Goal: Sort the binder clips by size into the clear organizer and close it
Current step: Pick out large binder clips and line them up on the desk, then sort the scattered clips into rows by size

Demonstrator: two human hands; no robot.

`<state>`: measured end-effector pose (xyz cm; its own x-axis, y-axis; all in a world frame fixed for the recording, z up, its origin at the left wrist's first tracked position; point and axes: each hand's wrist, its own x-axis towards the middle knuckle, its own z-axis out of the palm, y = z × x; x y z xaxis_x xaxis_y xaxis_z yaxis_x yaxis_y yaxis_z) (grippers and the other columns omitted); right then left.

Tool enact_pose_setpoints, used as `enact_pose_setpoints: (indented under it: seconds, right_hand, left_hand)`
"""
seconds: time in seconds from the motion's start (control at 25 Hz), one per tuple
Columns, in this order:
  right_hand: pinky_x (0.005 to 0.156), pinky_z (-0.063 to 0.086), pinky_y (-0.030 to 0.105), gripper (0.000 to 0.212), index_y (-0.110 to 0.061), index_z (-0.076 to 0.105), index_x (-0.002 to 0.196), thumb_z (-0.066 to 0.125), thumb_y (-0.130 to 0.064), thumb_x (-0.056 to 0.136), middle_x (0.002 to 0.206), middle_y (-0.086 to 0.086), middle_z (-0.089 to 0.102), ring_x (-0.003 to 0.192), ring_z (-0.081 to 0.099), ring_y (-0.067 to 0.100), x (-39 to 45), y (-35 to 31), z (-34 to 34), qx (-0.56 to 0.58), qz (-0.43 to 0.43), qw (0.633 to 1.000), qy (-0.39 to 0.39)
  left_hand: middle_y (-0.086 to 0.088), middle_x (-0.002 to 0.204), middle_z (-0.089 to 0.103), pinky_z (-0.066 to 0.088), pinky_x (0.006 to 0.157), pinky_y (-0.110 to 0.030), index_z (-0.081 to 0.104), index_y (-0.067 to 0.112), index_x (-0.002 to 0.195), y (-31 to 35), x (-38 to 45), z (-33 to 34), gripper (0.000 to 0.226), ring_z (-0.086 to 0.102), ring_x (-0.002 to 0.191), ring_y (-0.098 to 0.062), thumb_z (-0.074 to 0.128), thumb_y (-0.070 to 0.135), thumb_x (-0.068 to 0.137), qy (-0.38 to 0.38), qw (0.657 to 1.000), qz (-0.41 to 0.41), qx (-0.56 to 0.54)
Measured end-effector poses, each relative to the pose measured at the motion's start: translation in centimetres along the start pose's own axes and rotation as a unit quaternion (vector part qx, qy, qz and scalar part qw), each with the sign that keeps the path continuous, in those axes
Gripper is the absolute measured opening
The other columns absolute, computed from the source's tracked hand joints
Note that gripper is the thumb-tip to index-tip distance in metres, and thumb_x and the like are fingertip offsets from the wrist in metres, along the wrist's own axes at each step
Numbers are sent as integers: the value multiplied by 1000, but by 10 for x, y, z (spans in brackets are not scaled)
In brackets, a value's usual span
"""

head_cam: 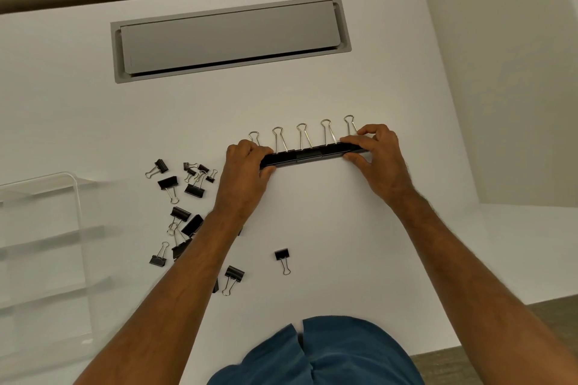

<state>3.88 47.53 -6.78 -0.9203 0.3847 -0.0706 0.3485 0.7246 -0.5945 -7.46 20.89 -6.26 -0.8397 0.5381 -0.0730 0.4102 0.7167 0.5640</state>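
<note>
A row of several large black binder clips [308, 155] lies side by side in the middle of the white table [312, 228], silver handles pointing away from me. My left hand [247, 166] pinches the row's left end. My right hand [375, 153] pinches its right end, thumb in front and fingers on top. A loose pile of smaller and medium black clips [187, 197] is scattered left of my left forearm. One small clip [282, 256] lies alone between my arms. The clear organizer [40, 244] stands open at the left edge, its compartments look empty.
A grey metal cable hatch [228, 37] is set into the table at the back. The table's right edge [450, 134] runs close past my right hand. My blue shirt [312, 353] fills the bottom of the view.
</note>
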Motion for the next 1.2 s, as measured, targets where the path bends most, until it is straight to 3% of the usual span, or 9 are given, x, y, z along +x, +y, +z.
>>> enact_pose_setpoints:
  seconds: [0.32,0.48,0.64,0.8,0.96,1.08,1.2]
  right_hand:
    - [94,40,25,39,-29,69,125,76,-24,87,125,0,53,111,37,11,-4,0,1,1,2,1000,24]
    - [89,42,24,55,-29,60,134,80,-34,83,132,1,49,118,38,19,-19,-6,0,-22,32,997,66]
    - [90,45,25,43,-22,60,129,73,-29,89,131,3,49,119,40,19,-52,-29,4,1,46,991,126]
    - [88,54,40,33,-23,60,126,65,-19,94,127,-1,51,118,44,15,-102,-61,29,42,-15,998,46]
    - [93,50,31,38,-23,56,132,65,-19,95,129,-1,47,120,44,14,-152,-94,58,67,-48,992,-96]
    - [95,42,24,42,-20,55,134,67,-18,93,130,1,46,122,43,16,-175,-112,76,40,-62,986,-152]
    - [91,40,20,39,-18,58,130,67,-12,93,127,2,47,118,45,16,-182,-125,89,17,-60,982,-178]
  left_hand:
    - [-6,115,52,48,83,-35,68,16,118,4,-1,0,32,43,106,-21,75,18,86,13,1000,7,13]
    - [-8,127,49,51,78,-37,63,19,126,5,-8,-7,44,45,111,-26,76,24,84,24,998,9,64]
    - [-5,125,52,48,83,-35,62,18,126,0,-32,-24,37,46,110,-23,69,27,90,43,998,5,56]
    - [-3,121,61,44,96,-33,65,18,122,-17,-84,-49,28,52,114,-20,62,26,95,48,998,-40,-1]
    - [1,117,63,44,94,-29,65,21,120,-40,-154,-63,24,53,110,-17,59,25,96,55,993,-97,-37]
    - [2,113,61,44,90,-25,65,20,118,-50,-205,-59,22,52,108,-15,60,21,97,51,993,-96,-42]
    - [-2,116,58,47,87,-29,63,16,123,-54,-241,-49,29,50,107,-17,63,16,94,37,991,-114,-52]
